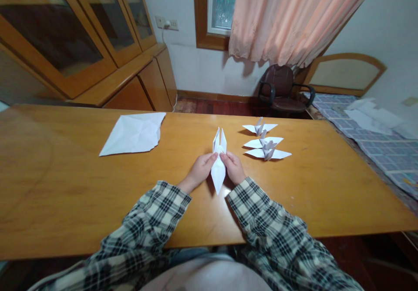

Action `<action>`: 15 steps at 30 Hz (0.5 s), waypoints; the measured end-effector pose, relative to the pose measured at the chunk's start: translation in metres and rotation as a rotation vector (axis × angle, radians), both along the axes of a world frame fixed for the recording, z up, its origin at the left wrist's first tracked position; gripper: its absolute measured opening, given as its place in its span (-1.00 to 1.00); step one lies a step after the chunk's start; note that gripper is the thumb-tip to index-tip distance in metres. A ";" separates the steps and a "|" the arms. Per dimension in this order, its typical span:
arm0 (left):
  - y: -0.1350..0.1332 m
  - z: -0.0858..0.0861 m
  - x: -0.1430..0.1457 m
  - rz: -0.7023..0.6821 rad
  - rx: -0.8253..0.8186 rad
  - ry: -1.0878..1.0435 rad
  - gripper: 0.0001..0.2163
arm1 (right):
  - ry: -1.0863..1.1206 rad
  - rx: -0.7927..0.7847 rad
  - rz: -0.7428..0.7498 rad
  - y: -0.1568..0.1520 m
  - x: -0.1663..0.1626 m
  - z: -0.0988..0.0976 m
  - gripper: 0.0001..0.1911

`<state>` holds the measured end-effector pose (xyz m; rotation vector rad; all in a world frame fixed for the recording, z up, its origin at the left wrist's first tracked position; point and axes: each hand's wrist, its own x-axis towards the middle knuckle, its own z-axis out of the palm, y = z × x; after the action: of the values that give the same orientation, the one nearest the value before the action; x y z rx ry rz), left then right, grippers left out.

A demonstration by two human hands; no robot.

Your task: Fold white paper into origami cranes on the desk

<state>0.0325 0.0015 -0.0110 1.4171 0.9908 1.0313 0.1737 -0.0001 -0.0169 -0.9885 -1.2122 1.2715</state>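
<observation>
Between my two hands is a partly folded white paper crane (218, 175), long and narrow, with a wide pointed flap toward me and two slim points side by side at the far end. My left hand (202, 168) grips its left edge, thumb on top near the middle. On the right edge, my right hand (233, 167) pinches it the same way, the thumbs almost meeting. The fingers beneath the paper are hidden. To the right stand finished paper cranes, a far one (259, 128), a middle one (251, 143) and a near one (277, 154), wings spread.
A creased sheet of white paper (133, 134) lies at the left on the wooden table (81, 204). Beyond the table are a glass-doored cabinet (127, 69), a brown armchair (282, 86) and a bed (352, 117) with papers on it. A pink curtain (277, 21) hangs by the window.
</observation>
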 end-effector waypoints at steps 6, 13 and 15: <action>0.000 0.001 -0.002 0.017 0.062 0.071 -0.44 | -0.027 0.024 -0.017 -0.001 -0.001 -0.002 -0.51; 0.000 0.003 -0.003 0.066 0.057 0.076 -0.46 | -0.054 0.028 0.018 -0.002 -0.002 0.007 -0.48; 0.000 0.004 -0.003 0.098 0.056 0.072 -0.47 | -0.069 0.025 0.027 -0.003 -0.002 0.008 -0.45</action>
<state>0.0292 0.0015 -0.0068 1.4723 1.1010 1.0935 0.1717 -0.0031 -0.0091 -1.0081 -1.2956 1.2485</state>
